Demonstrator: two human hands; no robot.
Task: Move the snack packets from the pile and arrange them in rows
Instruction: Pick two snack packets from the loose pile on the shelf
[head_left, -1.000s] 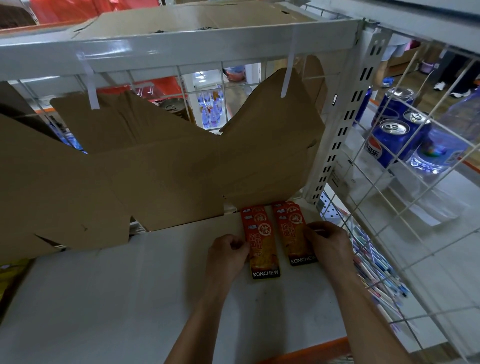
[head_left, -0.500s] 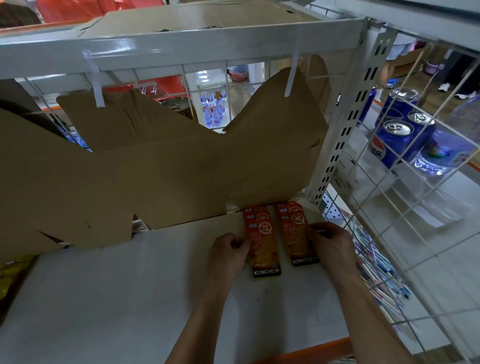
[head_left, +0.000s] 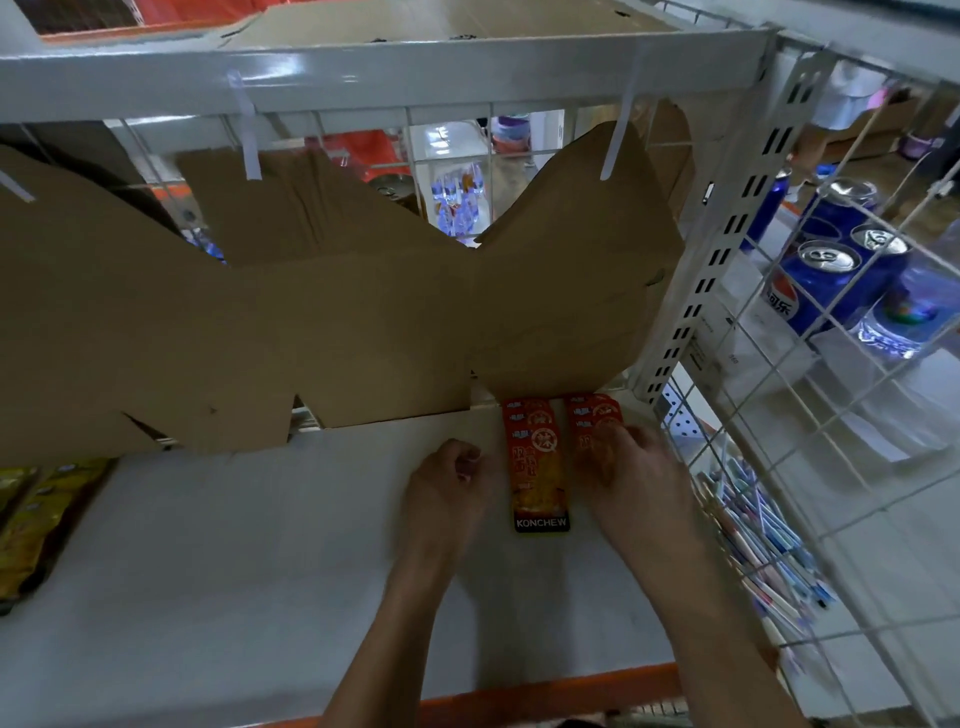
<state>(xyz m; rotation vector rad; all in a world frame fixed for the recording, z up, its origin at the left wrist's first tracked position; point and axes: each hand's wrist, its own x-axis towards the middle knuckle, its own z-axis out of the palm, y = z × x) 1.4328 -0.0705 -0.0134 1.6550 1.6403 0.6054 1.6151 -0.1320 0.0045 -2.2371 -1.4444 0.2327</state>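
Both hands, left (head_left: 452, 483) and right (head_left: 631, 467), fingers curled, flank glossy flat red packets (head_left: 535, 467).

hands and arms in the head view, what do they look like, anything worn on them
Both are bare: the left hand and right hand show no gloves, and no rings or watch can be made out, though the picture is slightly blurred. Both forearms are uncovered down to the bottom edge of the picture, with no sleeve in view.

Shop, seemingly: white metal shelf (head_left: 260, 597) with slotted upright (head_left: 722, 249), wire dividers, cola cans (head_left: 815, 286), packaged snacks (head_left: 537, 467).
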